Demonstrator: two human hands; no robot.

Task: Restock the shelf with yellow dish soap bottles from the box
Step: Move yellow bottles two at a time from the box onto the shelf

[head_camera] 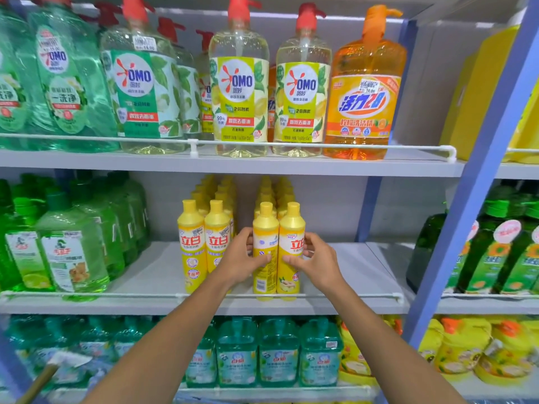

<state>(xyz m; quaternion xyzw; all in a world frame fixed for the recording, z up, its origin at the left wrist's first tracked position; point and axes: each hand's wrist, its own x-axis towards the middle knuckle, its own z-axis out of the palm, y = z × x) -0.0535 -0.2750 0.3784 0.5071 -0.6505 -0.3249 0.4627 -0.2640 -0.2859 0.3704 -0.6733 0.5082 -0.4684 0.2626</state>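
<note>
At frame centre the left hand curls round the left yellow plastic dish soap bottle; the right hand wraps the right yellow plastic dish soap bottle. Both stand upright, touching, on the grey middle shelf just behind its white wire rail. Matching yellow bottles queue straight behind them, so any push would run away from both grips.

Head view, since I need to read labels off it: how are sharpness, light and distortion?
Head view, middle: the yellow dish soap bottles are sharp and evenly lit. Head view, edges: focus goes soft, as on the green bottles at far left. Head view, right side: the wide lens makes the blue post lean.
</note>
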